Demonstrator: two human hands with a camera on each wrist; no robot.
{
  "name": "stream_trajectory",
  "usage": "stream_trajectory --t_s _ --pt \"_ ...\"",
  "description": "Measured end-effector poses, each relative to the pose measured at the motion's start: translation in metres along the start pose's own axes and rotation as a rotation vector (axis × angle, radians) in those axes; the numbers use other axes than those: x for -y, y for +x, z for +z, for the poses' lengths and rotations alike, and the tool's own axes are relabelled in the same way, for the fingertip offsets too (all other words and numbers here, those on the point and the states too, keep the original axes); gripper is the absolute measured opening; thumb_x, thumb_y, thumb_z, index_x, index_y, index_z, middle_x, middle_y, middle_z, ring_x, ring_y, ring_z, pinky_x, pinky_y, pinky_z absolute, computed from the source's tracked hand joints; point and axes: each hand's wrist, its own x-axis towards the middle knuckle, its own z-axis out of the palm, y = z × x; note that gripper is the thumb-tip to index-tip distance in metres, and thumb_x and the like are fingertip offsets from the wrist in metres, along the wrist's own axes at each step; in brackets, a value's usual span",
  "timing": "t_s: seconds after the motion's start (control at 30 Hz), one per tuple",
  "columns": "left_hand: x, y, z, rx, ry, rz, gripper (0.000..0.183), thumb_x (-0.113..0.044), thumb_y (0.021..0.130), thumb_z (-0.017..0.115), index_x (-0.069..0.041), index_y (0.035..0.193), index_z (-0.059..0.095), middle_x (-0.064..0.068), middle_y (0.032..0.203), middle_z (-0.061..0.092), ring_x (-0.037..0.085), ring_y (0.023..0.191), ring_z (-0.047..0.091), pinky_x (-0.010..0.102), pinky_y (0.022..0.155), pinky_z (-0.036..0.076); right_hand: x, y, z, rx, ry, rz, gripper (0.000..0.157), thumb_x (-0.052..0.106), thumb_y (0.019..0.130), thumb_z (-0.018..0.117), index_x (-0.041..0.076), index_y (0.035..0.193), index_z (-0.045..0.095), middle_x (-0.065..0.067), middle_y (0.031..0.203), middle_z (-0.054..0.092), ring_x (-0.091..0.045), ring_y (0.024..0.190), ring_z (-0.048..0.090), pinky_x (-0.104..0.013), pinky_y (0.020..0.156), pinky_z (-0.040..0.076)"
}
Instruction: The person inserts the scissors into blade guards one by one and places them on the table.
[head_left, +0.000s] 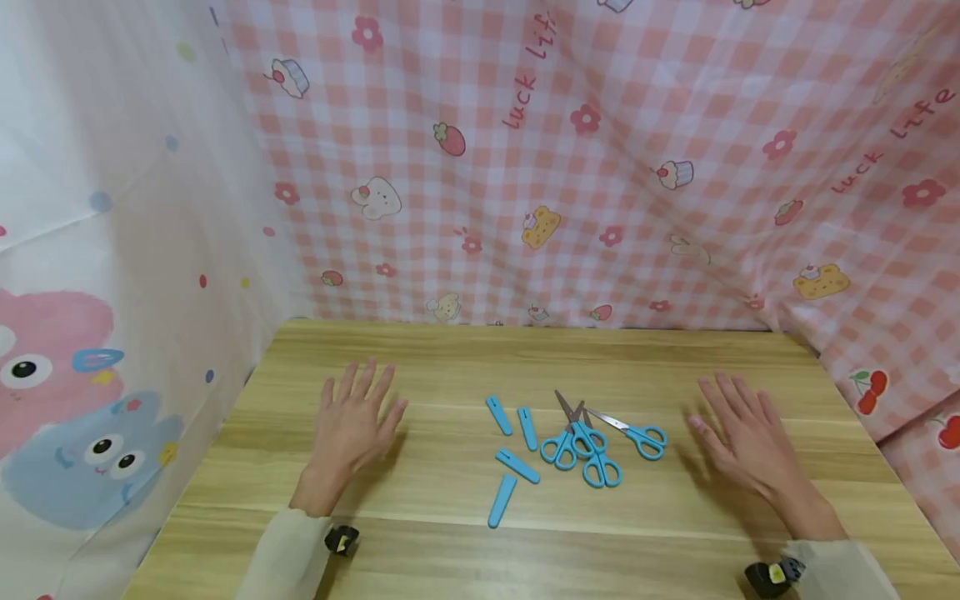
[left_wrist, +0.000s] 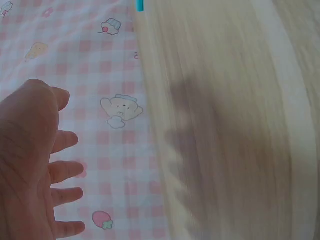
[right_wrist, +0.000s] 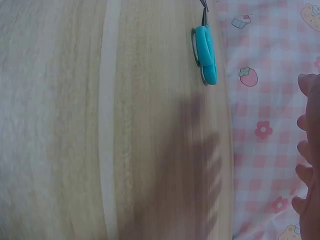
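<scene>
My left hand is held over the left part of the table, its fingers spread and holding nothing. On the other side my right hand hovers palm down with fingers extended, also holding nothing. Between them lie several scissors with blue handles. One pair points its bright blades left, nearest my right hand. The others form an overlapping heap with dark blades toward the back. Left of the heap are several blue blade covers, among them a slotted one and a plain-faced one. Blue scissor handles show in the right wrist view.
The wood-grain table carries these things. A pink checked cloth hangs along its back and right side. A white cloth with cartoon figures hangs at the left. Each wrist wears a black strap, such as the left strap.
</scene>
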Motion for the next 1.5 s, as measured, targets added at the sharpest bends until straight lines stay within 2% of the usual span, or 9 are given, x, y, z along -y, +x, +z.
stream_trajectory --t_s 0.17,0.47,0.63,1.0,1.1,1.3,1.5 --pt "-0.004 0.004 0.001 -0.01 -0.037 0.029 0.061 -0.05 0.101 0.045 -0.014 0.15 0.043 0.018 0.154 0.04 0.042 0.142 0.032 0.066 0.112 0.024 0.001 0.003 0.004 0.008 0.05 -0.004 0.063 0.032 0.104 0.047 0.006 0.157 0.023 -0.026 0.16 0.02 -0.043 0.149 0.012 -0.048 0.121 -0.007" --pt "-0.01 0.01 0.003 -0.03 -0.12 0.06 0.062 -0.047 0.098 0.054 -0.01 0.147 0.046 0.021 0.148 0.047 0.043 0.136 0.041 0.064 0.107 0.033 0.005 0.009 0.008 0.002 0.136 -0.024 0.064 0.028 0.101 0.054 0.005 0.155 0.029 -0.031 0.155 0.029 -0.053 0.139 0.028 -0.059 0.119 0.01" --pt "-0.012 0.012 0.007 -0.031 -0.169 0.066 0.063 -0.046 0.098 0.056 -0.007 0.147 0.046 0.023 0.145 0.049 0.044 0.131 0.045 0.065 0.103 0.037 0.005 0.011 0.01 -0.006 0.172 -0.039 0.066 0.026 0.098 0.061 0.003 0.153 0.033 -0.033 0.151 0.033 -0.056 0.132 0.035 -0.063 0.112 0.022" --pt "-0.018 0.019 0.013 -0.032 -0.265 0.089 0.064 -0.043 0.095 0.062 -0.003 0.143 0.048 0.023 0.138 0.055 0.044 0.122 0.053 0.061 0.097 0.045 0.01 0.013 0.013 0.021 0.283 0.011 0.065 0.023 0.095 0.066 0.002 0.15 0.038 -0.036 0.148 0.036 -0.06 0.129 0.035 -0.073 0.1 0.028" --pt "-0.02 0.021 0.014 -0.009 -0.312 0.084 0.064 -0.043 0.096 0.062 -0.003 0.144 0.048 0.022 0.139 0.055 0.044 0.123 0.053 0.059 0.099 0.045 0.011 0.014 0.014 0.022 0.301 0.016 0.065 0.022 0.094 0.068 0.0 0.148 0.04 -0.037 0.145 0.038 -0.059 0.129 0.035 -0.073 0.098 0.029" --pt "-0.023 0.026 0.015 0.099 -0.473 0.011 0.066 -0.045 0.097 0.06 -0.006 0.147 0.044 0.02 0.146 0.049 0.042 0.132 0.046 0.058 0.107 0.039 0.011 0.015 0.015 0.046 0.333 0.042 0.063 0.023 0.094 0.069 -0.002 0.145 0.043 -0.032 0.142 0.043 -0.056 0.128 0.037 -0.072 0.097 0.031" --pt "-0.027 0.03 0.016 0.154 -0.521 -0.004 0.066 -0.044 0.097 0.061 -0.006 0.148 0.043 0.019 0.146 0.05 0.04 0.134 0.046 0.057 0.107 0.038 0.01 0.018 0.016 0.071 0.338 0.031 0.061 0.021 0.093 0.069 -0.007 0.141 0.045 -0.032 0.137 0.048 -0.054 0.125 0.043 -0.07 0.096 0.034"
